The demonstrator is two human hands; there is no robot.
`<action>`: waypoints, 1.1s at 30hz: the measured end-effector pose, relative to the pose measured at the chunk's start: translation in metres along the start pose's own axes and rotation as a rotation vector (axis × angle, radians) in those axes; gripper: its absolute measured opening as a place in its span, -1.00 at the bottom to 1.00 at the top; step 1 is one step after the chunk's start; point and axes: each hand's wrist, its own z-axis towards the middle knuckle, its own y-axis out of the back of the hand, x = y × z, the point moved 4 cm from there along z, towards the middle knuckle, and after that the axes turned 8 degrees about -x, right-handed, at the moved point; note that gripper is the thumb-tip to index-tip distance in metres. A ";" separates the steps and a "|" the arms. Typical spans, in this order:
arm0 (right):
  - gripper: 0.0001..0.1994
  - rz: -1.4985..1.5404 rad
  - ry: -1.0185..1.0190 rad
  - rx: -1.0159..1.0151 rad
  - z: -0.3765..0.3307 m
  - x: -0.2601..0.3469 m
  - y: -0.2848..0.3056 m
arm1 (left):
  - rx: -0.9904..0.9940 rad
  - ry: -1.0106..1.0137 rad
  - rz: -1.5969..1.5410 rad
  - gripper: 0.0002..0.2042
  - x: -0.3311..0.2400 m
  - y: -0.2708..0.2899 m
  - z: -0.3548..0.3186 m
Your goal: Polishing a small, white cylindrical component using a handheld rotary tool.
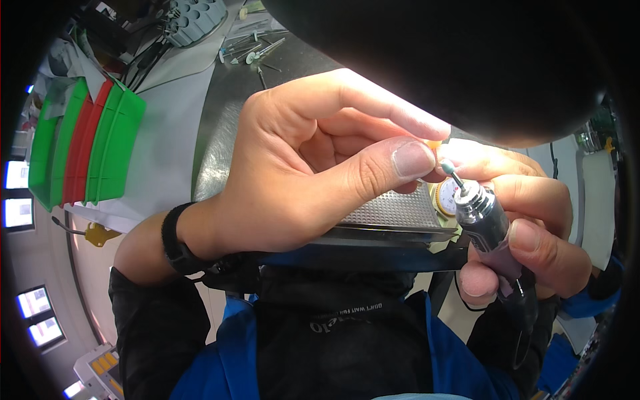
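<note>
- Head view: a small yellow piece (434, 143) sits at the left hand's fingertips, mostly covered; its full shape cannot be told.
- Left hand (293, 160): thumb and index finger pinched together on the piece, other fingers curled behind.
- Rotary tool (487, 223): dark pen-shaped body with metal collar, tilted, its pale green bit (447, 166) directed at the piece. Bit and piece are close together; contact cannot be told.
- Right hand (537, 213): clamped around the tool body, upper fingers reaching toward the left fingertips.
- Round dial (446, 197): white face, yellow rim, beside the tool's collar and partly covered.
- Textured metal plate (393, 211): below the left thumb, near the person's body.
- Surface (217, 157): grey metal, beneath the left hand; loose shanked bits (252, 52) lie on its far part.
- Grey holder (195, 21): round sockets, beyond the bits and to the left.
- Green and red bins (117, 147): nested together, on the far left.
- Black wristband (175, 240): around the left wrist.
</note>
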 end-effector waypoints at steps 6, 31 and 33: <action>-0.57 -0.023 0.032 0.061 0.000 0.001 0.002 | 0.001 0.078 0.000 -0.77 -0.003 -0.002 -0.001; -0.50 -0.070 0.013 0.196 0.008 -0.004 0.016 | 0.069 -0.058 0.020 -0.82 -0.001 -0.004 0.002; -0.53 -0.017 0.054 0.096 0.005 -0.009 0.011 | 0.043 -0.050 0.035 -0.81 0.000 -0.002 0.000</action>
